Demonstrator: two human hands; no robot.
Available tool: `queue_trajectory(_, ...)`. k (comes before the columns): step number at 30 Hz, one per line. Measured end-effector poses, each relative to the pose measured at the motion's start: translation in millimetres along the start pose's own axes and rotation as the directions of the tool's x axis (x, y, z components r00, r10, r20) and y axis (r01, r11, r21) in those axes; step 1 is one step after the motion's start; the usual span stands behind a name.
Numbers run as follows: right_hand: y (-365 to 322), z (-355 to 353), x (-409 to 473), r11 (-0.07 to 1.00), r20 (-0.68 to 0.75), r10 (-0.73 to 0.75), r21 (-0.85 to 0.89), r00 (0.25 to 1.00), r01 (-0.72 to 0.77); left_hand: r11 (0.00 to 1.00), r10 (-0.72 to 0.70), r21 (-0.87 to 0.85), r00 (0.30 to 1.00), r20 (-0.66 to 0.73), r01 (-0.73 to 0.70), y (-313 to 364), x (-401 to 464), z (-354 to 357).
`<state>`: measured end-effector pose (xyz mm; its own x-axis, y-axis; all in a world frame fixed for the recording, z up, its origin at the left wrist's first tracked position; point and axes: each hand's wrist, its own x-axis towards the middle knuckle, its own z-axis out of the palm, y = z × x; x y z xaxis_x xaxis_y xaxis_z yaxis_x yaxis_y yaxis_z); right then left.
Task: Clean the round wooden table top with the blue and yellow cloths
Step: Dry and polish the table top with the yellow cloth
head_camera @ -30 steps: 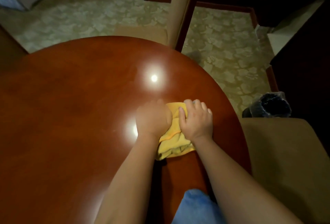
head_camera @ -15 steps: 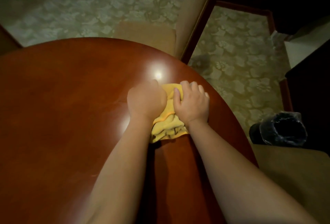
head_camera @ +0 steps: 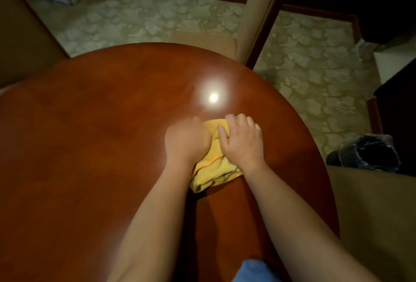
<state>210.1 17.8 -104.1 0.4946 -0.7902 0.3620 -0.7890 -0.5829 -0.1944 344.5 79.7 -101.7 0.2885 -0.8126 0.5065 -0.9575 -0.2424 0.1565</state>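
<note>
Pressing the yellow cloth [head_camera: 213, 167] onto the table top [head_camera: 90, 146]: left hand [head_camera: 186, 142] fisted, right hand [head_camera: 243, 144] gripping.

No legible text, labels, brands, numbers or signs on any surface in view; frame dim and partly blurred.

Head cam, close, angled fwd and down over table top [head_camera: 90, 146]
</note>
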Motion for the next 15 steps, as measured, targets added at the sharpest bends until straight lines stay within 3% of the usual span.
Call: queue_trajectory(15, -131, -47, -170, 1.000, 0.105, -0.020, 0.007, 0.994, 0.020, 0.997, -0.068, 0.039, 0.995, 0.079, 0.065, -52, -179, -123)
